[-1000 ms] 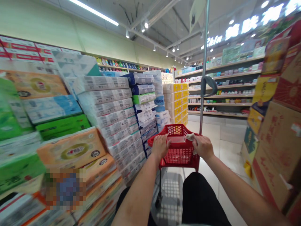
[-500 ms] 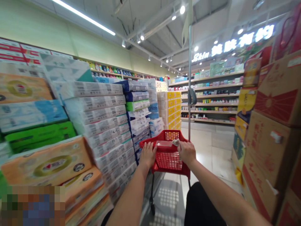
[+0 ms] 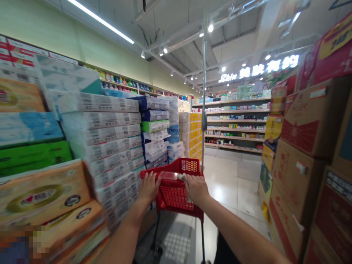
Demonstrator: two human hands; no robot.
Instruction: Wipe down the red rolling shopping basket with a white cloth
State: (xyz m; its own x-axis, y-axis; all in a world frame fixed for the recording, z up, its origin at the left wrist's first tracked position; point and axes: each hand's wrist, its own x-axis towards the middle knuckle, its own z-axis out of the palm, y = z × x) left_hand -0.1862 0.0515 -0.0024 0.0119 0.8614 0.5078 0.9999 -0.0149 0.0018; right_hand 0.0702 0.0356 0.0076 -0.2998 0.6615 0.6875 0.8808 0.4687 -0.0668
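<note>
In front of me stands a red shopping cart (image 3: pixel 174 198) with a mesh basket and dark legs. My left hand (image 3: pixel 148 189) rests on the left part of its handle, fingers curled over the bar. On the right part, my right hand (image 3: pixel 196 189) is closed around the handle. A small crumpled whitish item (image 3: pixel 182 177) shows beside the right thumb; I cannot make out what it is. Between the hands, a clear panel (image 3: pixel 168 176) covers the middle of the handle.
Stacked tissue packs (image 3: pixel 115 143) line the left, close to the cart. Cardboard cartons (image 3: pixel 294 168) rise on the right. A metal pole (image 3: pixel 204 91) stands just beyond the cart. Shelves of small goods (image 3: pixel 236 121) are at the back, with tiled floor (image 3: pixel 220 190) leading there.
The cart and both hands have shifted left and slightly down in view. The pole and shelves have also slid left, and more cartons show at right. Both hands keep their hold.
</note>
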